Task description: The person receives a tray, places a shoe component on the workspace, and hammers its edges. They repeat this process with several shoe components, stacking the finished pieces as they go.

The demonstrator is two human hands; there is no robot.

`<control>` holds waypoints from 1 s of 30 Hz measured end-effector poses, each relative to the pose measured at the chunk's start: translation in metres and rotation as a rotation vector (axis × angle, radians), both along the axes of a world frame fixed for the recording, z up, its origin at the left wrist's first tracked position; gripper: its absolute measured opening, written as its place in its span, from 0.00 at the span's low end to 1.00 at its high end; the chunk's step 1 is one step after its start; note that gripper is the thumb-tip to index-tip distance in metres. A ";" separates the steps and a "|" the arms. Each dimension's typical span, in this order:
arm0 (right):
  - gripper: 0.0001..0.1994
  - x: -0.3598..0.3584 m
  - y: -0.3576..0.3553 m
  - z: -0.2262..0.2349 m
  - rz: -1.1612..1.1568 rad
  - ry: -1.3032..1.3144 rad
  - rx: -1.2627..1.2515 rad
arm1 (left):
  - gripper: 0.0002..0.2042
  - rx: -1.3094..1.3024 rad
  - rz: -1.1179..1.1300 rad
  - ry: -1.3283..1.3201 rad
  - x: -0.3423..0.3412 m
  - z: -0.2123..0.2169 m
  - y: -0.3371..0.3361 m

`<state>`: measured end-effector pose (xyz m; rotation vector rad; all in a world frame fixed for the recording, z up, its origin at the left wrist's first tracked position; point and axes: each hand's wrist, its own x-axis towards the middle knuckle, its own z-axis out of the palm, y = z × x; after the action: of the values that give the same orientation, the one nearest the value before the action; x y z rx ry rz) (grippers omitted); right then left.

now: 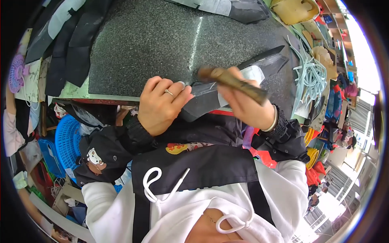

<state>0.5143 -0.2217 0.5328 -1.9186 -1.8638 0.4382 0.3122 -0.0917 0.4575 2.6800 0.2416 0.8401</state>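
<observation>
While the dark piece sits at the near edge of my slab, here's how it stands, L to R:

Left hand (162, 106): fingers curled half shut, ring on one, tips pressing down on the near-left end of the dark leather piece (247, 73); pins it, doesn't grip round it.

Piece: flat on the grey stone slab (142, 40), pointed tip aiming far-right, a pale paper label (253, 74) on it just beyond my right hand. Near end hangs by the slab's edge, close to my body.

Right hand (245, 106): closed round a brown wooden-handled tool (233, 83), held slantwise over the piece. Working end is blurred, can't tell if it touches.

Progress: I'd judge mid-job. Piece is laid and held, tool is up over it; can't see any finished mark or edge, so most of the working looks undone.

Far right: bundle of pale strips (312, 77) on the bench, well apart from both hands.
</observation>
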 end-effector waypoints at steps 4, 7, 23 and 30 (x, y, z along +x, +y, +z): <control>0.13 -0.007 0.000 0.003 0.120 0.063 -0.162 | 0.14 0.115 0.003 0.046 0.000 0.006 -0.006; 0.13 -0.010 -0.005 0.002 0.050 0.260 -0.152 | 0.11 0.082 -0.021 0.062 0.007 0.008 -0.002; 0.06 0.046 -0.122 -0.059 -1.019 0.927 0.745 | 0.12 0.134 0.273 -0.169 0.063 0.123 0.098; 0.07 0.043 -0.119 -0.062 -1.080 1.145 0.692 | 0.15 0.319 0.686 0.154 -0.019 0.082 0.183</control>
<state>0.5572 -0.3408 0.4705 -1.3606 -0.1079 0.3163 0.2929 0.0915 0.5398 2.9867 1.2060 0.9049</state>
